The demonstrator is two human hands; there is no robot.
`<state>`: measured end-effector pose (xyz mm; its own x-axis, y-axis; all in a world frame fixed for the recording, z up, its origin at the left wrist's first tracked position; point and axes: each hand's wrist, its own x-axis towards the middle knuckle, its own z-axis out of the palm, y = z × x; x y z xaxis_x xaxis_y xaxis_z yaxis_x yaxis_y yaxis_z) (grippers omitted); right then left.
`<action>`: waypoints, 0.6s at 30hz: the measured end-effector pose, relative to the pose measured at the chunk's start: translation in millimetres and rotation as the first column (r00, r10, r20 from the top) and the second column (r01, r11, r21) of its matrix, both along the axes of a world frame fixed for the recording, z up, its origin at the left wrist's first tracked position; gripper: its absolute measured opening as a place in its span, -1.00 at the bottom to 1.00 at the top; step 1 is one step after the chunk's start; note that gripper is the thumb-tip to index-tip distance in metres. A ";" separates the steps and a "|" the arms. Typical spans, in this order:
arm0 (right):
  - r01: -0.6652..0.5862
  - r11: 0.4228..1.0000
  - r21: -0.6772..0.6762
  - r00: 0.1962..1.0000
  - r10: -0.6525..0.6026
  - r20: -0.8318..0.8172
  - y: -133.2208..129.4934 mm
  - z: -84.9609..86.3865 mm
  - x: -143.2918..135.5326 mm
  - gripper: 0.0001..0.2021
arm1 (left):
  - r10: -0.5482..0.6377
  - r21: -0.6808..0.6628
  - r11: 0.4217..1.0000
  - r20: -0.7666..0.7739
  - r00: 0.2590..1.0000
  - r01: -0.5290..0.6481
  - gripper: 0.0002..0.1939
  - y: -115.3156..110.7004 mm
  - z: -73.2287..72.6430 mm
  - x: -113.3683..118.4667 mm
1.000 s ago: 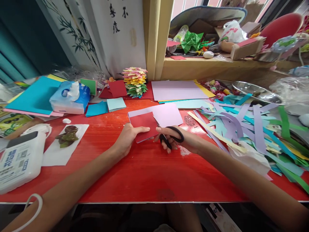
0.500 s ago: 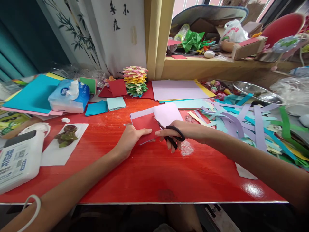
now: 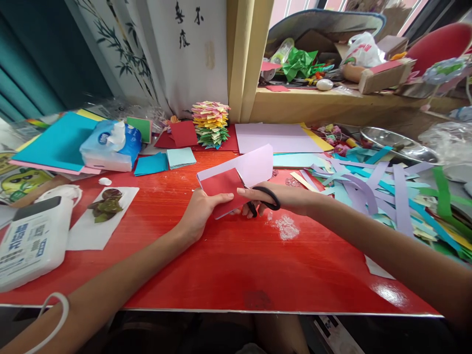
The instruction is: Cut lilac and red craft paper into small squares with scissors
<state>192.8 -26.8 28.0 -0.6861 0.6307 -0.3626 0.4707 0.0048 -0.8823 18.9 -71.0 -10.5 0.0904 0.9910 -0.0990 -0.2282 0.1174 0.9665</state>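
A red paper square point(image 3: 221, 184) lies against a larger lilac sheet point(image 3: 254, 164) above the red table point(image 3: 221, 270). My left hand point(image 3: 202, 209) pinches both papers at their lower left, thumb on top of the red one. The fingers of my right hand point(image 3: 273, 199) are in the handles of black scissors point(image 3: 272, 192). The scissor blades sit at the right edge of the red square, with the lilac sheet raised beyond them. My right thumb partly covers the blades, so how far they are apart is hard to see.
Colored paper strips point(image 3: 368, 184) and a metal bowl point(image 3: 400, 143) lie at right. Behind the hands are a folded-paper stack point(image 3: 211, 125) and lilac sheets point(image 3: 275, 138). At left are a tissue pack point(image 3: 110, 145), a white box point(image 3: 31, 241) and dried leaves point(image 3: 106, 206) on white paper.
The right part of the lilac sheet has lifted and folded up more. My right hand and the scissors have moved slightly up and left relative to the table, and the view has shifted a little.
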 end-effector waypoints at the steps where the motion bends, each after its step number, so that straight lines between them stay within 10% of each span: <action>1: 0.020 1.000 0.012 0.999 -0.019 -0.033 -2.5 -1.8 -1.4 -0.49 | -0.008 0.008 1.000 0.000 1.000 0.008 -0.80 -0.2 0.8 0.1; 18: 0.316 0.932 0.178 0.945 -0.292 -0.147 -24.8 -25.1 -7.2 -0.58 | -0.093 0.068 0.993 -0.054 0.994 0.096 -0.80 -2.8 8.1 2.8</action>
